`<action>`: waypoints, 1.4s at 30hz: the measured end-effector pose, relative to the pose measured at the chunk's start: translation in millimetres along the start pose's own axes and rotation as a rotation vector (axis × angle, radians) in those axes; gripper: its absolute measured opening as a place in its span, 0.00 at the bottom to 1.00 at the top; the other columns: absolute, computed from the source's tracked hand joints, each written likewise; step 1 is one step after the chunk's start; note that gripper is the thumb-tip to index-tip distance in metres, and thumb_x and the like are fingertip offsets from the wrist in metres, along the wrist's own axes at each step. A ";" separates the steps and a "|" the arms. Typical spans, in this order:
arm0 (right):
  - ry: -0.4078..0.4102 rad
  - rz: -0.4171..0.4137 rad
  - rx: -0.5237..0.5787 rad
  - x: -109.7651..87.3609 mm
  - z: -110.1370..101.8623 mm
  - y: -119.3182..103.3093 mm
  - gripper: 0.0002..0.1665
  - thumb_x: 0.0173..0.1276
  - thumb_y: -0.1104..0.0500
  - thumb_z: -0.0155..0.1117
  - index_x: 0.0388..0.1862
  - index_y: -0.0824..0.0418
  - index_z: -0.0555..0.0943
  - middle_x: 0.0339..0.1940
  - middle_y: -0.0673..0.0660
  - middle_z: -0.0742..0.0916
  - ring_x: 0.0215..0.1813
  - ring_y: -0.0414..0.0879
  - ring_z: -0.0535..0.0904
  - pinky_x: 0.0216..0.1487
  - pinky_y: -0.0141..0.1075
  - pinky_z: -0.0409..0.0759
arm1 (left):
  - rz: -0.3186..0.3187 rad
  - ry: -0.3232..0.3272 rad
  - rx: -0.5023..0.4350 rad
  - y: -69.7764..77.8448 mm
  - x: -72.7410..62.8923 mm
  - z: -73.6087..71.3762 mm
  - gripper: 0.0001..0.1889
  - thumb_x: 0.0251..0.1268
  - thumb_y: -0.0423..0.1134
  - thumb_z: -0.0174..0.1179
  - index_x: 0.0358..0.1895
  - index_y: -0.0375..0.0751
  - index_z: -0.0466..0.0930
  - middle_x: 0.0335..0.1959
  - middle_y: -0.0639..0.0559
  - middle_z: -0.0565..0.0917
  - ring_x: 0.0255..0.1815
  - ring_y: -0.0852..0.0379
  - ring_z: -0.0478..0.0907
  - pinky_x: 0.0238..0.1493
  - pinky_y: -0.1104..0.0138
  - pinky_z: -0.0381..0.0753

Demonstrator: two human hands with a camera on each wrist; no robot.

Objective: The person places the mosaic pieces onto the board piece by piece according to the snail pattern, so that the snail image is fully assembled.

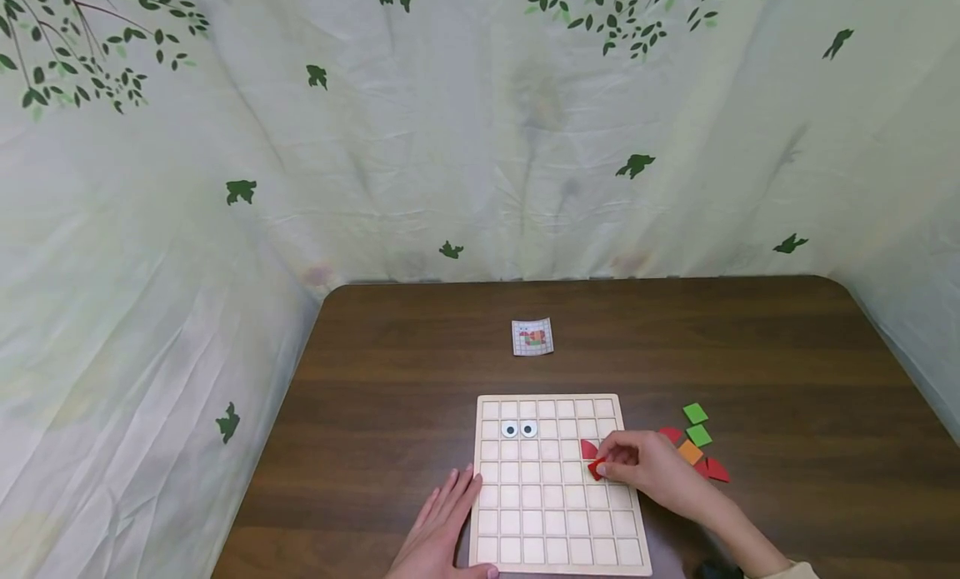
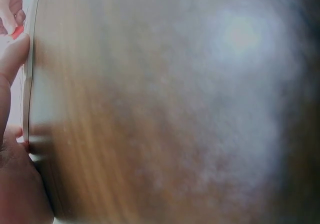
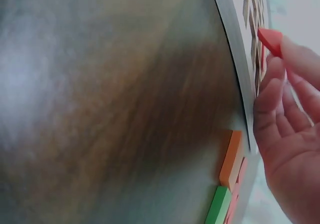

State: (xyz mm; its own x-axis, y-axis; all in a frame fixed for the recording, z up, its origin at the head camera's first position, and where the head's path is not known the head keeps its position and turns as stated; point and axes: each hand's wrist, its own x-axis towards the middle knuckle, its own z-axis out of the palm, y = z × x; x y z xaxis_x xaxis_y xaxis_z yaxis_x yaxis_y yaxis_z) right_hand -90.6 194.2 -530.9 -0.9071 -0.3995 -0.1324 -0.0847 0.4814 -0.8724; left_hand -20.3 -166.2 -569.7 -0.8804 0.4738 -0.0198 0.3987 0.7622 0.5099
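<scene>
Wooden table [image 1: 405,354], red piece [image 1: 595,469] at tip of right grip [image 1: 651,465], over board [image 1: 555,523]

I am somewhere curtained off; leaf-printed cloth [image 1: 487,146] hangs behind and beside the brown table [image 1: 787,354]; home or office, I cannot tell.

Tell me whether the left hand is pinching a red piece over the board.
No, the right hand pinches the red piece, while the left hand rests at the left edge of the board.
</scene>
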 end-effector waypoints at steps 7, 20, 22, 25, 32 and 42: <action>0.069 0.054 -0.086 -0.2 5.7 -7.1 0.05 0.63 0.57 0.72 0.34 0.48 0.83 0.26 0.44 0.84 0.30 0.39 0.78 0.32 0.31 0.78 | -0.038 -0.041 -0.039 1.4 1.1 -2.2 0.56 0.52 0.76 0.57 0.80 0.53 0.47 0.80 0.54 0.49 0.79 0.52 0.43 0.64 0.80 0.21; 0.137 0.065 -0.181 3.5 18.4 -13.9 0.10 0.58 0.58 0.76 0.28 0.45 0.81 0.23 0.39 0.81 0.28 0.37 0.76 0.31 0.31 0.76 | -0.044 -0.034 -0.018 2.6 0.5 -1.2 0.56 0.52 0.77 0.56 0.80 0.52 0.48 0.80 0.54 0.49 0.79 0.50 0.44 0.67 0.72 0.30; 0.141 0.052 -0.200 3.7 18.7 -13.7 0.11 0.58 0.58 0.76 0.28 0.45 0.81 0.23 0.39 0.80 0.28 0.36 0.76 0.31 0.31 0.76 | -0.053 -0.041 -0.027 3.3 0.6 -1.6 0.56 0.52 0.77 0.56 0.80 0.53 0.47 0.80 0.54 0.49 0.79 0.51 0.44 0.68 0.73 0.29; 0.151 0.032 -0.243 3.3 19.4 -12.3 0.12 0.57 0.58 0.77 0.27 0.45 0.80 0.21 0.38 0.78 0.26 0.35 0.74 0.29 0.30 0.74 | -0.057 -0.043 -0.040 4.2 0.6 -2.1 0.56 0.52 0.77 0.56 0.80 0.53 0.47 0.80 0.54 0.49 0.79 0.52 0.42 0.66 0.78 0.24; 0.170 0.015 -0.283 4.6 21.5 -10.3 0.14 0.56 0.59 0.78 0.26 0.44 0.79 0.21 0.39 0.76 0.25 0.35 0.71 0.27 0.30 0.72 | -0.039 -0.032 -0.022 4.2 -0.1 -1.9 0.55 0.53 0.76 0.56 0.80 0.53 0.46 0.80 0.54 0.49 0.79 0.54 0.41 0.64 0.80 0.21; 0.104 0.038 -0.175 3.6 13.6 -8.1 0.08 0.60 0.58 0.74 0.33 0.47 0.83 0.24 0.41 0.80 0.28 0.38 0.74 0.30 0.31 0.75 | -0.022 -0.014 0.009 3.3 -0.9 -0.6 0.56 0.52 0.77 0.55 0.80 0.51 0.48 0.80 0.52 0.50 0.79 0.54 0.43 0.66 0.79 0.21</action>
State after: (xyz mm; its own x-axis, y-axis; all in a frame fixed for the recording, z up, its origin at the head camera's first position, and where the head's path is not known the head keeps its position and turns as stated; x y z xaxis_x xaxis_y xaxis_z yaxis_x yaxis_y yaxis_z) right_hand -87.6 178.3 -530.7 -0.9479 -0.3004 -0.1062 -0.1119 0.6260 -0.7717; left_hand -18.3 -164.4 -567.6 -0.8853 0.4631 -0.0426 0.3820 0.7763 0.5014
